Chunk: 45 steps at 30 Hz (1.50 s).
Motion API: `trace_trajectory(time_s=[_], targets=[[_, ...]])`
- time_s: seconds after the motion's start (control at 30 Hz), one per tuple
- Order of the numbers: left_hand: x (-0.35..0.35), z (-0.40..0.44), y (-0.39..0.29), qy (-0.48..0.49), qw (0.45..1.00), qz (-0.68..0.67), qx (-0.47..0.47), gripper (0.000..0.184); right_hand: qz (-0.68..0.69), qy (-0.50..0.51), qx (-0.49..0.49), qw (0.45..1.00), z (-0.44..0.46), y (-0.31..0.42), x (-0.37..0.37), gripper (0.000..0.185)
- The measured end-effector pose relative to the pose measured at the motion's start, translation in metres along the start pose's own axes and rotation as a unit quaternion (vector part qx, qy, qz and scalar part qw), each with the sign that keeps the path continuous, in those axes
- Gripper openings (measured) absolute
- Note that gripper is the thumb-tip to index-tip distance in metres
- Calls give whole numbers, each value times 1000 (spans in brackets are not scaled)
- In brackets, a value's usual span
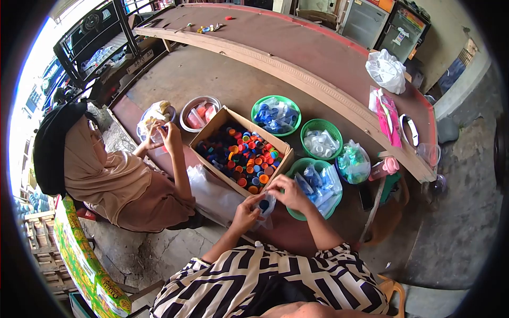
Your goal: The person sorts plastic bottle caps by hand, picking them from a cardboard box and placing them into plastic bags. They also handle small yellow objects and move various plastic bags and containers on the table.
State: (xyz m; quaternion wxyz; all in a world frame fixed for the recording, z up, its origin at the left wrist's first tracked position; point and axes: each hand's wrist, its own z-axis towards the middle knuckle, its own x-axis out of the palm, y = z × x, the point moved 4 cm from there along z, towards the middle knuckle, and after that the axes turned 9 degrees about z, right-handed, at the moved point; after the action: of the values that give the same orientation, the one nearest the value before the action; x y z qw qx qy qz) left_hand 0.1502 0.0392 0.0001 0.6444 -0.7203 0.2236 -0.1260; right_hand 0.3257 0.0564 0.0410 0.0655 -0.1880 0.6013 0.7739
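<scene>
A broad brown table (183, 69) is stretching out ahead, and an open tan cardboard box (211, 124) is sitting near its close edge, probably for easy reach into the loose multicoloured plastic caps (249, 159). Beside it, a round green plastic basket (296, 169) is apparently keeping filled clear bags (327, 186) from sliding about. And here, the left hand (245, 214) is pinching the side of a small clear plastic bag (269, 205) while the right hand (291, 195) is pinching higher up, seemingly steadying it beside the box. Both hands are covering part of it, and the dark round piece (263, 204) inside is proving hard to identify
</scene>
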Motion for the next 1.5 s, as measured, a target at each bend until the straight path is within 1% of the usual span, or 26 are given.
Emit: trace_trajectory(time_s=[0.07,0.17,0.27,0.3,0.37,0.4,0.47,0.5,0.6,0.67,0.73,0.77,0.83,0.87,0.9,0.97,1.0,1.07,1.1,1.13,1.2,1.27,1.33,1.4,1.47,1.5], targets=[[-1,-8,-2,-9,1000,9,1,52,-8,-49,8,999,15,-20,-7,9],[-7,-18,1,-38,999,12,10,52,-82,-59,29,994,48,-58,-4,9],[-11,-27,10,-27,999,19,3,54,-175,-18,70,982,81,-91,14,6],[-11,-29,12,-22,999,33,-2,54,-174,-17,69,982,91,-115,24,6],[-11,-32,14,-14,999,37,-4,54,-310,35,97,945,110,-167,44,12],[-11,-34,15,-15,999,36,-4,54,-311,36,96,945,113,-155,47,12],[-12,-34,17,-16,999,39,3,53,-369,18,219,903,113,-129,44,20],[-13,-34,14,-6,999,42,0,52,-396,78,233,885,117,-153,50,24],[-17,-30,14,6,999,38,-7,52,-412,67,195,887,114,-158,58,22],[-22,-24,12,6,999,45,-2,52,-404,77,203,888,114,-160,57,16],[-25,-19,11,10,998,54,3,51,-303,40,202,931,112,-145,49,18],[-25,-16,12,15,999,35,-6,51,-305,39,203,930,114,-142,45,18],[-25,-9,15,20,1000,15,-12,51,-189,10,118,975,120,-140,38,24],[-25,-7,17,16,1000,13,-9,50,-191,9,118,974,118,-142,35,24],[-25,-5,16,12,1000,12,-7,50,-53,-19,160,986,114,-139,30,25],[-23,-2,14,17,1000,11,-8,50,208,-58,218,952,106,-130,22,26],[-22,-1,12,20,1000,11,-11,50,205,-61,217,953,102,-128,18,26],[-19,2,12,19,1000,13,-7,49,21,-72,196,978,90,-121,8,25],[-18,3,9,17,1000,18,-7,49,80,-74,179,978,86,-114,7,23],[-16,3,6,20,1000,20,-5,49,80,-78,177,978,80,-108,4,23],[-14,1,1,17,999,19,-19,49,278,-43,183,942,64,-86,5,20],[-13,0,-2,10,1000,20,-9,50,291,-29,170,941,45,-49,3,19],[-10,-3,-2,3,1000,20,1,52,327,7,119,937,23,-18,6,18],[-9,-7,2,-16,1000,-3,-10,52,188,110,80,973,4,0,8,19],[-7,-10,1,-16,1000,0,-2,52,73,111,2,991,-7,13,9,22],[-6,-13,0,-14,1000,0,6,52,91,73,14,993,-9,12,7,23]])
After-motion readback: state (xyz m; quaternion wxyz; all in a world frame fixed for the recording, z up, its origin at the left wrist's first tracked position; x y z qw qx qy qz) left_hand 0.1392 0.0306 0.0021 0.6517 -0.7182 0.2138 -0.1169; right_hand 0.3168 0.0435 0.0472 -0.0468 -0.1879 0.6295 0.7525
